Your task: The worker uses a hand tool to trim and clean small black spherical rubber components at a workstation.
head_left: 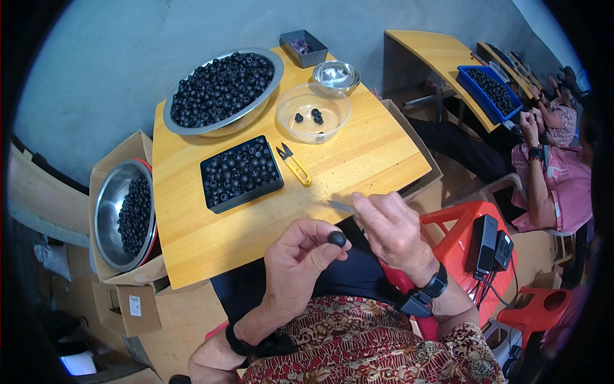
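Left hand [295,261] pinches one black bead [337,239]; right hand [391,225] grips a thin blade [341,206]; clear bowl [313,113] holds three, the big metal bowl [223,91] heaped full.

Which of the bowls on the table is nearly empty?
The clear plastic bowl, holding only three black beads. The large metal bowl beside it is heaped with them, and the small shiny metal bowl behind it shows none at all.

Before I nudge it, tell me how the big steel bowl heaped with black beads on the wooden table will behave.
The big steel bowl looks heavy, heaped full with small black round beads, so it probably resists a light push. Its smooth base may slide on the yellow wooden table. Tilting it would likely spill beads that roll.
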A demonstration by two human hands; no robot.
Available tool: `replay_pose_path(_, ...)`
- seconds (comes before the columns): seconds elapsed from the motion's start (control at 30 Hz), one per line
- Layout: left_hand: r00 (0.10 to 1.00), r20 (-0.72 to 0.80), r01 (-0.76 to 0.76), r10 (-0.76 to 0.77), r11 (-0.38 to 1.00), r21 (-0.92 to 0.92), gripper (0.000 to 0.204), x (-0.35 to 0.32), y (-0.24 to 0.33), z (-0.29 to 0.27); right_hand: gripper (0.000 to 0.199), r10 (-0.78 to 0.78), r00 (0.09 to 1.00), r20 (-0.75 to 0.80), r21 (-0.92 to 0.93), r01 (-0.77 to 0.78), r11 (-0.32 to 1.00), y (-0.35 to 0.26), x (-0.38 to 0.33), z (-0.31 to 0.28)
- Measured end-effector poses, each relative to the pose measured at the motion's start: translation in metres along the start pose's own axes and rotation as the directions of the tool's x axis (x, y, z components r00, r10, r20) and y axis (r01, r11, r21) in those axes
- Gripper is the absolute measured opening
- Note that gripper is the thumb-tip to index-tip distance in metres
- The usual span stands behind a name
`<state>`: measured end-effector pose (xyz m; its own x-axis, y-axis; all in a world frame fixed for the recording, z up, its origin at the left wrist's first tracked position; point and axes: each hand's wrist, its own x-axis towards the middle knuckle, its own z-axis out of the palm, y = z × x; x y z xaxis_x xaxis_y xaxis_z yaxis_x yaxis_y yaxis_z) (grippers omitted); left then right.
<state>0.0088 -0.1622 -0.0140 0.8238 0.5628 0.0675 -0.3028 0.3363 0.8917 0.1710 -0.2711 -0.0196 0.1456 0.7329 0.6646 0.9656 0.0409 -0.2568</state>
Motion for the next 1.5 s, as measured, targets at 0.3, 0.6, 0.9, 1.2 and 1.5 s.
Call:
replay_pose_path(0.3, 0.997, -0.012, 0.079, -0.080, 0.993, -0.087, 0.019, 0.006, 0.001, -0.008, 0.037, 0.154, 0.977, -0.145, 0.358, -0.094, 0.929, -0.023, 0.008, -0.003)
replay_pose_path(0.6, 0.990, -0.024, 0.138, -0.141, 0.986, -0.098, 0.019, 0.004, -0.004, -0.009, 0.052, -0.044, 0.993, -0.113, 0.251, 0.071, 0.965, -0.022, 0.007, -0.005)
replay_pose_path(0.9, 0.989, -0.074, 0.128, -0.130, 0.991, -0.033, 0.014, 0.006, -0.004, -0.003, 0.049, -0.056, 0.994, -0.094, 0.270, 0.080, 0.960, -0.021, 0.009, -0.006)
replay_pose_path(1.2, 0.992, -0.027, 0.118, -0.122, 0.986, -0.122, 0.017, 0.007, -0.001, -0.005, 0.044, -0.103, 0.989, -0.103, 0.151, 0.118, 0.981, -0.023, 0.010, -0.014)
replay_pose_path(1.5, 0.995, 0.011, 0.103, -0.103, 0.988, -0.112, 0.021, 0.008, -0.008, -0.013, 0.039, -0.106, 0.986, -0.132, 0.049, 0.114, 0.992, -0.019, 0.007, -0.005)
